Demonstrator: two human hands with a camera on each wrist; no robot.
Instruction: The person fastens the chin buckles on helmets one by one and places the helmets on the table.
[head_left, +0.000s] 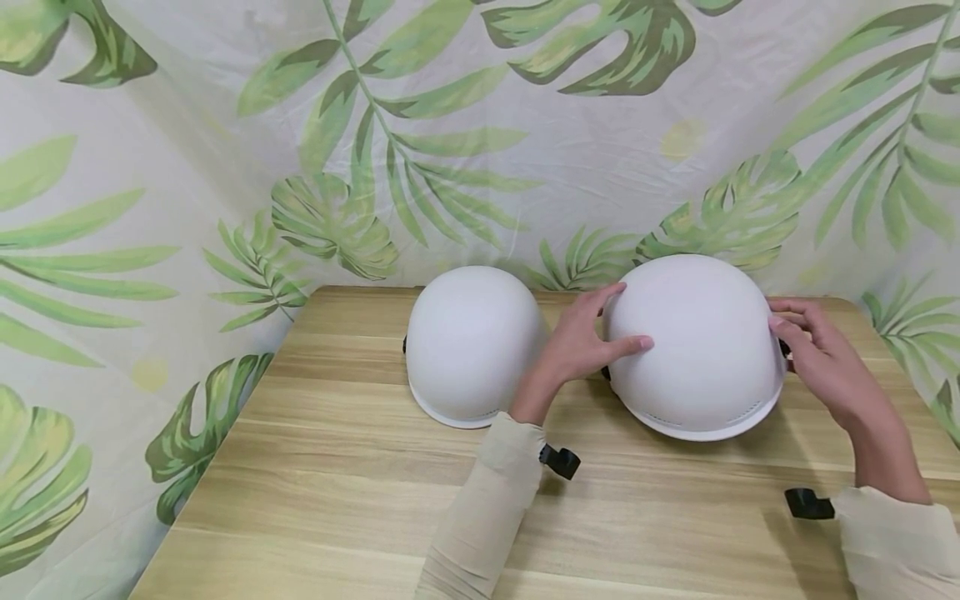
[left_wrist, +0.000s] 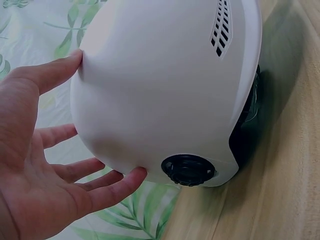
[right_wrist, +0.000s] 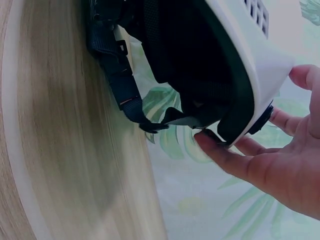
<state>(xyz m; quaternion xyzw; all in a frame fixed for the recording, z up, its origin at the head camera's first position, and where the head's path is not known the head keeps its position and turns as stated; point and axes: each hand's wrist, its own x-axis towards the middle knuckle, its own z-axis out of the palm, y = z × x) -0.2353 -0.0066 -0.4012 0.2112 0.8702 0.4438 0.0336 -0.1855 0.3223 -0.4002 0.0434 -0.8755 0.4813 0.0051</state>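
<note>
A white helmet [head_left: 693, 342] is held between both hands at the right of the table. My left hand [head_left: 581, 337] spreads over its left side, thumb on the front of the shell. The left wrist view shows the fingertips touching the shell near a round black knob [left_wrist: 187, 170]. My right hand [head_left: 828, 362] grips the opposite side; in the right wrist view its thumb is outside the shell and a finger reaches under the rim. There the helmet's dark inside faces the camera, and a black chin strap [right_wrist: 120, 85] hangs down toward the table.
A second white helmet [head_left: 472, 342] stands just left of my left hand, dome up. Behind the wooden table [head_left: 322, 492] hangs a leaf-patterned cloth [head_left: 585, 158]. Black mounts [head_left: 561, 461] stick out from both sleeves.
</note>
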